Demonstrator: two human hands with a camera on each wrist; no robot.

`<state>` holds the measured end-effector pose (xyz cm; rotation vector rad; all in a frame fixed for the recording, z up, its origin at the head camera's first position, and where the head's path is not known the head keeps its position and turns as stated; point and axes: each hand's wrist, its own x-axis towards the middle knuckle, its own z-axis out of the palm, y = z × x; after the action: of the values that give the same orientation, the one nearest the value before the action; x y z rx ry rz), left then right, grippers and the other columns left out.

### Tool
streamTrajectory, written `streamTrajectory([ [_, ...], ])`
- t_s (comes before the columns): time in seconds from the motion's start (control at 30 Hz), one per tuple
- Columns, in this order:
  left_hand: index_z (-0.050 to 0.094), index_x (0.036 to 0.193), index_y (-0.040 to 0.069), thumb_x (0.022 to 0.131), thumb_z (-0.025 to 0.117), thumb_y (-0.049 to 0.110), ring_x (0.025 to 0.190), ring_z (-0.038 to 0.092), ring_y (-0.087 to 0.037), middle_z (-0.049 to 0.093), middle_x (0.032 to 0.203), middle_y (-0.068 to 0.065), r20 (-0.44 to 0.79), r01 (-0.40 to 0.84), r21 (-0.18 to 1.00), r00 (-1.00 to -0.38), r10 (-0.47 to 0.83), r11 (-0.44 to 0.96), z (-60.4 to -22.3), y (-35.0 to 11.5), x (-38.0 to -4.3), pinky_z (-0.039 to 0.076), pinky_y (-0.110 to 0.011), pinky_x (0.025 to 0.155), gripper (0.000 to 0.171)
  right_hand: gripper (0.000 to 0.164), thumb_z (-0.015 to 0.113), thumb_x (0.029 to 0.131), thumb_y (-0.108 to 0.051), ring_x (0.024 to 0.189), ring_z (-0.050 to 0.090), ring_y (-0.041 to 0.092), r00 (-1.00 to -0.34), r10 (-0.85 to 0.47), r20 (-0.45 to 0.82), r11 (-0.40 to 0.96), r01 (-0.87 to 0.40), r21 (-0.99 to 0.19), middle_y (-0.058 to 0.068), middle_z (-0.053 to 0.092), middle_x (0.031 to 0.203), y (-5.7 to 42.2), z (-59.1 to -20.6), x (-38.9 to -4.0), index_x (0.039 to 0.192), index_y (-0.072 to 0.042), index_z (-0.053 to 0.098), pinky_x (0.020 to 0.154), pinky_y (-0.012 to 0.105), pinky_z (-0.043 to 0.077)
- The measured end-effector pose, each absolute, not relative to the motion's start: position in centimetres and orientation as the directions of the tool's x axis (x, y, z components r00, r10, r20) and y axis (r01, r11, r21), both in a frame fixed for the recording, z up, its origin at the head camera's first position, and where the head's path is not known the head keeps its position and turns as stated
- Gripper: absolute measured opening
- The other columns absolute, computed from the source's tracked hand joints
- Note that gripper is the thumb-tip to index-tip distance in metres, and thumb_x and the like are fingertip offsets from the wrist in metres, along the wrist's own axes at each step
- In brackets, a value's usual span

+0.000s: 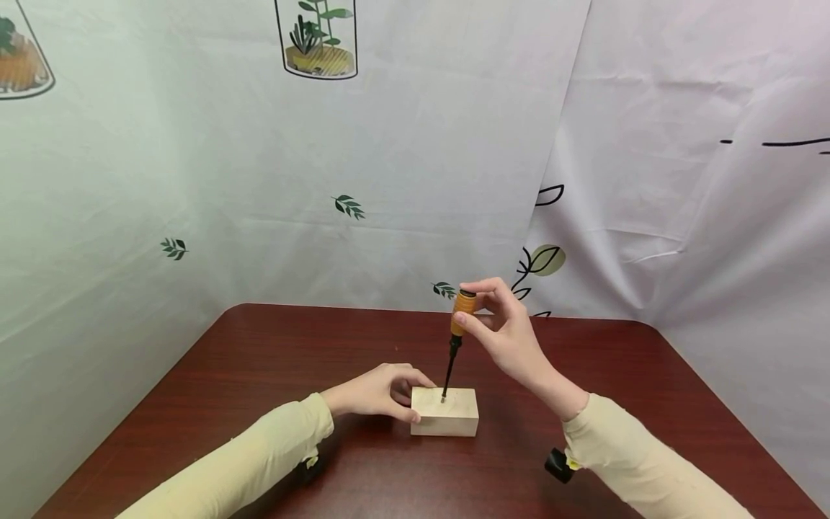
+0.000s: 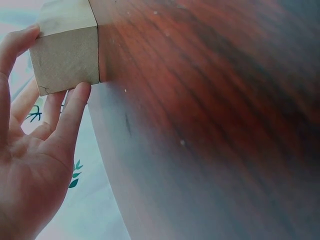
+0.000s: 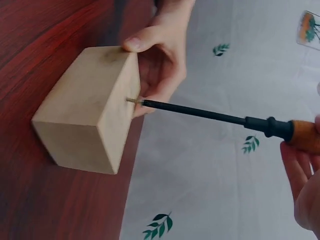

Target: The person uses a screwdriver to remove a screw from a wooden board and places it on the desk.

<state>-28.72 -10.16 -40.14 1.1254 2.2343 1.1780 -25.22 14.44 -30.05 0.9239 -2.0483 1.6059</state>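
A pale wooden block (image 1: 444, 426) lies on the table. My left hand (image 1: 376, 391) holds its left end, thumb on the near side and fingers around the far side; the left wrist view shows the fingertips against the block's end (image 2: 67, 60). My right hand (image 1: 512, 342) grips the orange handle of a screwdriver (image 1: 463, 311) above the block. The black shaft points down, slightly tilted. Its tip meets the head of a small brass-coloured screw (image 3: 132, 100), which stands partly out of the block's top face.
The dark red wooden table (image 1: 292, 346) has rounded far corners. White cloth (image 1: 415, 144) printed with leaves and plants hangs behind it and along the sides. A black object (image 1: 558, 466) sits under the right sleeve (image 1: 635, 447).
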Motion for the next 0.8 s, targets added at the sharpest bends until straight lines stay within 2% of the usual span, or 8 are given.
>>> streamTrajectory([
  [0.17, 0.064, 0.128, 0.015, 0.083, 0.079, 0.015, 0.099, 0.068, -0.003, 0.062, 0.118, -0.006, 0.041, 0.48, 0.815, -0.605, 0.795, 0.323, -40.27, -10.17, -28.86, 0.057, -0.021, 0.085, 0.047, 0.037, 0.055, 0.098, 0.001, 0.108, 0.067, 0.008, -0.672, -0.303, 0.676, 0.115, -0.73, -0.674, 0.02, 0.062, 0.123, 14.2, -30.43, -25.0, 0.133, -0.003, 0.045, 0.086, 0.027, 0.059],
  [0.33, 0.063, 0.129, 0.014, 0.083, 0.079, 0.015, 0.099, 0.067, -0.002, 0.061, 0.118, -0.007, 0.045, 0.485, 0.814, -0.604, 0.796, 0.321, -40.37, -10.18, -28.9, 0.057, -0.021, 0.085, 0.048, 0.034, 0.049, 0.099, 0.003, 0.103, 0.069, 0.01, -0.674, -0.324, 0.663, 0.066, -0.716, -0.695, 0.024, 0.063, 0.121, 14.22, -30.41, -25.21, 0.131, 0.0, 0.036, 0.087, 0.029, 0.059],
  [0.37, 0.063, 0.128, 0.014, 0.083, 0.079, 0.015, 0.099, 0.067, -0.002, 0.061, 0.118, -0.007, 0.048, 0.487, 0.813, -0.603, 0.796, 0.32, -40.38, -10.17, -28.9, 0.057, -0.021, 0.085, 0.048, 0.034, 0.05, 0.099, 0.003, 0.104, 0.068, 0.01, -0.68, -0.322, 0.659, 0.073, -0.711, -0.699, 0.024, 0.063, 0.121, 14.24, -30.41, -25.25, 0.13, 0.0, 0.035, 0.087, 0.028, 0.058],
  [0.6, 0.064, 0.128, 0.013, 0.083, 0.079, 0.015, 0.099, 0.067, -0.002, 0.062, 0.118, -0.008, 0.064, 0.501, 0.807, -0.598, 0.799, 0.311, -40.51, -10.04, -28.85, 0.057, -0.021, 0.084, 0.048, 0.046, 0.068, 0.092, -0.007, 0.078, 0.068, 0.019, -0.775, -0.245, 0.583, 0.17, -0.626, -0.761, 0.015, 0.053, 0.105, 14.32, -30.43, -25.47, 0.126, -0.007, 0.037, 0.071, 0.028, 0.059],
  [0.8, 0.064, 0.128, 0.015, 0.083, 0.079, 0.016, 0.098, 0.067, -0.002, 0.062, 0.117, -0.005, 0.047, 0.483, 0.814, -0.61, 0.791, 0.323, -40.26, -10.13, -28.8, 0.057, -0.021, 0.085, 0.048, 0.047, 0.074, 0.086, -0.002, 0.083, 0.065, 0.015, -0.786, -0.219, 0.578, 0.169, -0.614, -0.771, 0.013, 0.054, 0.097, 14.27, -29.77, -25.32, 0.121, -0.005, 0.042, 0.073, 0.027, 0.06],
])
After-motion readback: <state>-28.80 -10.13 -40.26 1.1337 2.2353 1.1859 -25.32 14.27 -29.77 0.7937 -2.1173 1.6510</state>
